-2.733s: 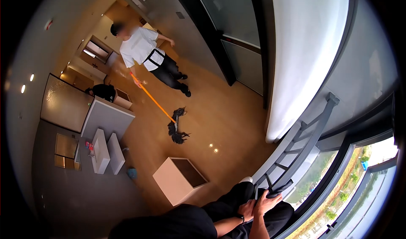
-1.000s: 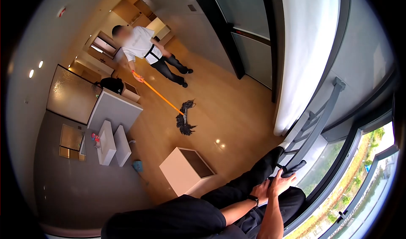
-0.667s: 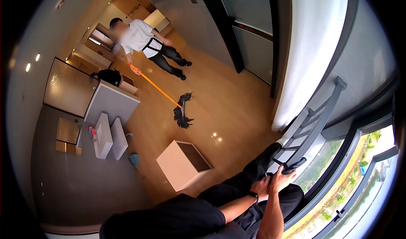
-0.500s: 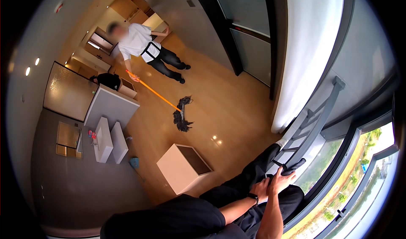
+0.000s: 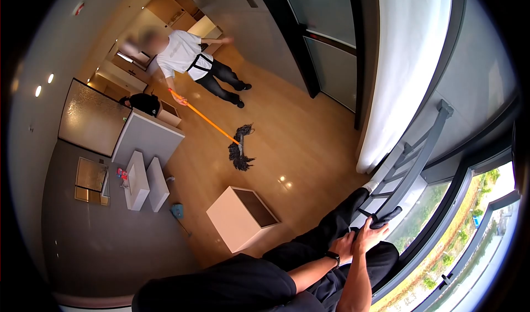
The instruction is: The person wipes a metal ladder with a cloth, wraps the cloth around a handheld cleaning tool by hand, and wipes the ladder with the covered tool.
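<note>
My left hand (image 5: 343, 247), with a dark watch on the wrist, is closed beside my right hand over dark trousers (image 5: 381, 259). What its fingers hold, if anything, is hidden. My right hand (image 5: 369, 237) curls its fingers near a black object (image 5: 387, 218) by the lower end of a grey railing (image 5: 411, 176). I cannot make out what that black thing is, nor whether it is in the grip. My stretched leg (image 5: 331, 221) ends near a white sock or shoe (image 5: 372, 185) by the rails.
A person (image 5: 185, 52) in a white shirt holds an orange-handled mop (image 5: 207, 120) with its dark head on the brown floor. Nearby stand a pale box (image 5: 232, 218), a white sink (image 5: 137, 182) and a partition (image 5: 146, 138). Someone in black (image 5: 144, 104) bends behind it. An open window (image 5: 486, 218) is at right.
The view has shifted slightly. The person in white moves an arm further out from the body, while the mop stays almost in place. My hands keep the same pose.
</note>
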{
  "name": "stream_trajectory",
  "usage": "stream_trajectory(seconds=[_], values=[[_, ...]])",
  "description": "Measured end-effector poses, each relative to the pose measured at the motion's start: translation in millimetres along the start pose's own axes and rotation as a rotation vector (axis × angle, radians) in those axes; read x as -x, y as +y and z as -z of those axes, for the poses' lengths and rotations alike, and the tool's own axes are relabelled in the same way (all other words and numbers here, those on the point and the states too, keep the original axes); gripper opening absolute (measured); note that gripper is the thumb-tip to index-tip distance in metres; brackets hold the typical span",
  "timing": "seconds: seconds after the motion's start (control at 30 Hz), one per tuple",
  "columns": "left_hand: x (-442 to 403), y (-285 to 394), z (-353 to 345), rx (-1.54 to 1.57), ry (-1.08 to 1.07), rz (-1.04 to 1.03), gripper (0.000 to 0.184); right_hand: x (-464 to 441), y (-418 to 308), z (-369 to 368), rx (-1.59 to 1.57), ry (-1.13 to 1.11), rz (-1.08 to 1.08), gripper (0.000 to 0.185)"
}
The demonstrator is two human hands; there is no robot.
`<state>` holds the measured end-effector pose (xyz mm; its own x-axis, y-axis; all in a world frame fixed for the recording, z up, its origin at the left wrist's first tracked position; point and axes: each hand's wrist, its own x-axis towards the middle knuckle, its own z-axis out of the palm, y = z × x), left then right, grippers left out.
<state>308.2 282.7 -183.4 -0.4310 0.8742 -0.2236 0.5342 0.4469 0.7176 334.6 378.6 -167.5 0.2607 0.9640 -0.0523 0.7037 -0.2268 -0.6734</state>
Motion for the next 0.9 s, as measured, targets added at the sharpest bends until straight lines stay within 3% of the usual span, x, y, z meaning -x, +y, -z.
stream_trajectory(seconds=[0.23,0.67,0.9], values=[[-1.9,4.4,4.5,-0.002,-0.006,-0.011,0.032,-0.8,-3.2,2.1,-0.03,0.002,0.023,0.063],[-1.0,7.8,7.6,-0.003,-0.013,0.046,0.053,-0.1,-3.0,2.2,-0.026,0.014,0.006,0.061],[-2.1,5.8,5.1,0.003,-0.023,0.059,0.044,-1.1,0.9,0.6,0.001,-0.01,-0.009,0.065]])
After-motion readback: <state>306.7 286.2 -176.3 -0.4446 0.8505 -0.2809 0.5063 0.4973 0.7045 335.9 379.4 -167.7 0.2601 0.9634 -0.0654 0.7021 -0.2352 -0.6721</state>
